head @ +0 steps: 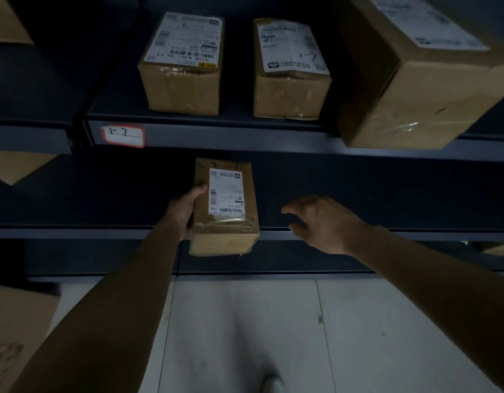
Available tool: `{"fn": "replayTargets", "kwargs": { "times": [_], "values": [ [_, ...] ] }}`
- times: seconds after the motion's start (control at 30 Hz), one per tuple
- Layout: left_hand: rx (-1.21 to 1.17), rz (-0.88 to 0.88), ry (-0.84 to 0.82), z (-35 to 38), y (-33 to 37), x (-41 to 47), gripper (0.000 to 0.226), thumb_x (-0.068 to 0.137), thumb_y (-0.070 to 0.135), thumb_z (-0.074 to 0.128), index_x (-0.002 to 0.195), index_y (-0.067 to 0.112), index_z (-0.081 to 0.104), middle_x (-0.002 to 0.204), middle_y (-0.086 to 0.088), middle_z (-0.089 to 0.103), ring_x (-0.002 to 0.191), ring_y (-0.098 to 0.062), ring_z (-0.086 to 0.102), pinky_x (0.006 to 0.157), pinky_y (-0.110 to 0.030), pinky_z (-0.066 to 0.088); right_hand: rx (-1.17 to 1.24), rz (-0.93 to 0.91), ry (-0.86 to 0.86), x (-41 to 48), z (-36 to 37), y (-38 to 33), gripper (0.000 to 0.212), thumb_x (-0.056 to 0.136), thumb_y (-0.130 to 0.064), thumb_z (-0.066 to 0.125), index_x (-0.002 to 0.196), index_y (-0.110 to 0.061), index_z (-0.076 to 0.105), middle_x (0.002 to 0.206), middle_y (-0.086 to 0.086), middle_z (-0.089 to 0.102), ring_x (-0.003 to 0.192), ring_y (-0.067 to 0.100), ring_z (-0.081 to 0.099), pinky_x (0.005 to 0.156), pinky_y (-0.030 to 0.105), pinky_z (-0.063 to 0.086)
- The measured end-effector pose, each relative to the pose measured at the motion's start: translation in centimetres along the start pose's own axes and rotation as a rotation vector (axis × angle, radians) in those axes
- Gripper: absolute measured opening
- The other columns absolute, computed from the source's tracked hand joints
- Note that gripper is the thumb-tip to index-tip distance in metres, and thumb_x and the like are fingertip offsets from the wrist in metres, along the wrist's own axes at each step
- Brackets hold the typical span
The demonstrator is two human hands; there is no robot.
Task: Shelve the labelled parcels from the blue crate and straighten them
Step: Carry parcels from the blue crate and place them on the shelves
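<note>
My left hand (pixel 184 212) grips a small brown cardboard parcel (pixel 226 228) with a white shipping label by its left side, holding it in front of the lower dark shelf (pixel 387 235). My right hand (pixel 323 222) hovers to the right of that parcel, fingers spread, touching nothing. On the upper shelf (pixel 245 134), tagged with a red-bordered "1-7" label (pixel 122 135), stand two labelled parcels, one on the left (pixel 182 66) and one in the middle (pixel 290 72). A larger labelled box (pixel 415 69) sits at the right and overhangs the shelf edge. The blue crate is out of view.
More cardboard boxes show at the top left (pixel 7 21), on the left neighbouring shelf (pixel 15 165) and on the floor at lower left (pixel 15 330). Pale floor tiles (pixel 273 336) lie below the shelving.
</note>
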State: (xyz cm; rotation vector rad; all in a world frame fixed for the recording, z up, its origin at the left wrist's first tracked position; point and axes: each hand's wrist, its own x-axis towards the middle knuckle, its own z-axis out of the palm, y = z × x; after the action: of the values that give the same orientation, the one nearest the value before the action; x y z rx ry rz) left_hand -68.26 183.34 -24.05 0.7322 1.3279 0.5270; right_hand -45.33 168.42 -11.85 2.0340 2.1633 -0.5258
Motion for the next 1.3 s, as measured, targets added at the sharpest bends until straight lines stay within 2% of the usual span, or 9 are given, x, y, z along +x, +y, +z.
{"fn": "replayTargets", "kwargs": {
  "times": [0.07, 0.13, 0.3, 0.5, 0.63, 0.73, 0.87, 1.07, 1.3],
  "values": [
    [-0.027, 0.037, 0.098, 0.0, 0.2, 0.8, 0.046, 0.081, 0.045, 0.069, 0.114, 0.012, 0.065, 0.103, -0.012, 0.072, 0.093, -0.031, 0.068, 0.076, -0.041, 0.056, -0.006, -0.006, 0.005, -0.1, 0.2, -0.2, 0.043, 0.099, -0.031, 0.046, 0.142, -0.023, 0.043, 0.145, 0.0, 0.046, 0.131, 0.019, 0.042, 0.109, 0.032, 0.03],
    [-0.021, 0.109, 0.223, 0.0, 0.6, 0.9, 0.044, 0.089, 0.036, 0.064, 0.122, 0.007, 0.06, 0.116, -0.016, 0.066, 0.102, -0.031, 0.064, 0.086, -0.043, 0.053, -0.003, -0.006, 0.009, -0.4, 0.2, -0.5, 0.042, 0.1, -0.029, 0.045, 0.141, -0.022, 0.044, 0.142, 0.001, 0.048, 0.128, 0.019, 0.044, 0.108, 0.033, 0.033],
    [0.333, 0.312, 0.395, -0.2, 1.2, -4.2, 0.033, 0.094, 0.015, 0.057, 0.124, 0.001, 0.055, 0.124, -0.016, 0.06, 0.101, -0.021, 0.054, 0.079, -0.024, 0.041, 0.0, -0.006, -0.018, -2.4, -1.6, -2.7, 0.044, 0.099, -0.027, 0.047, 0.142, -0.021, 0.042, 0.144, 0.003, 0.047, 0.128, 0.021, 0.044, 0.107, 0.033, 0.034],
    [0.766, 0.519, 0.065, 3.0, 3.5, -17.6, 0.022, 0.091, 0.007, 0.059, 0.113, 0.005, 0.06, 0.12, -0.013, 0.06, 0.104, -0.023, 0.058, 0.087, -0.028, 0.046, -0.033, 0.02, 0.028, -7.8, -8.8, -6.5, 0.048, 0.097, -0.033, 0.049, 0.143, -0.021, 0.04, 0.142, 0.006, 0.047, 0.127, 0.025, 0.043, 0.105, 0.039, 0.036],
    [1.13, 0.777, -0.188, 6.8, 8.2, -28.7, 0.03, 0.093, 0.017, 0.055, 0.123, 0.01, 0.056, 0.126, -0.009, 0.055, 0.113, -0.022, 0.052, 0.094, -0.029, 0.04, -0.072, 0.245, 0.183, -14.4, -14.9, -7.7, 0.046, 0.095, -0.035, 0.051, 0.137, -0.018, 0.046, 0.135, 0.011, 0.051, 0.123, 0.03, 0.045, 0.098, 0.038, 0.039],
    [1.288, 0.964, -0.25, 10.2, 12.1, -36.7, 0.035, 0.095, 0.022, 0.052, 0.128, 0.012, 0.052, 0.132, -0.008, 0.05, 0.12, -0.026, 0.047, 0.102, -0.038, 0.036, -0.139, 0.396, 0.308, -20.8, -18.8, -8.3, 0.042, 0.092, -0.033, 0.054, 0.128, -0.013, 0.052, 0.127, 0.013, 0.054, 0.118, 0.033, 0.046, 0.094, 0.04, 0.037],
    [1.505, 1.388, -0.21, 15.8, 16.1, -46.3, 0.034, 0.092, 0.027, 0.052, 0.123, 0.013, 0.053, 0.123, -0.009, 0.053, 0.117, -0.03, 0.046, 0.101, -0.043, 0.031, -0.243, 0.621, 0.481, -30.6, -23.1, -8.6, 0.042, 0.089, -0.034, 0.056, 0.124, -0.011, 0.051, 0.124, 0.012, 0.054, 0.117, 0.034, 0.047, 0.095, 0.044, 0.036],
    [1.408, 1.938, -0.284, 25.0, 17.7, -60.4, 0.036, 0.088, 0.028, 0.057, 0.121, 0.013, 0.055, 0.119, -0.009, 0.058, 0.115, -0.03, 0.051, 0.105, -0.044, 0.027, -0.41, 0.964, 0.673, -46.3, -28.7, -8.2, 0.036, 0.086, -0.029, 0.06, 0.118, -0.012, 0.052, 0.119, 0.013, 0.056, 0.113, 0.036, 0.048, 0.09, 0.044, 0.036],
    [1.274, 2.275, -0.479, 35.5, 12.7, -74.9, 0.041, 0.089, 0.03, 0.056, 0.125, 0.012, 0.053, 0.123, -0.012, 0.057, 0.117, -0.033, 0.05, 0.103, -0.046, 0.03, -0.481, 1.29, 0.753, -64.3, -29.4, -7.5, 0.044, 0.087, -0.036, 0.06, 0.123, -0.013, 0.051, 0.124, 0.013, 0.055, 0.118, 0.035, 0.046, 0.093, 0.044, 0.036]
  ]
}}
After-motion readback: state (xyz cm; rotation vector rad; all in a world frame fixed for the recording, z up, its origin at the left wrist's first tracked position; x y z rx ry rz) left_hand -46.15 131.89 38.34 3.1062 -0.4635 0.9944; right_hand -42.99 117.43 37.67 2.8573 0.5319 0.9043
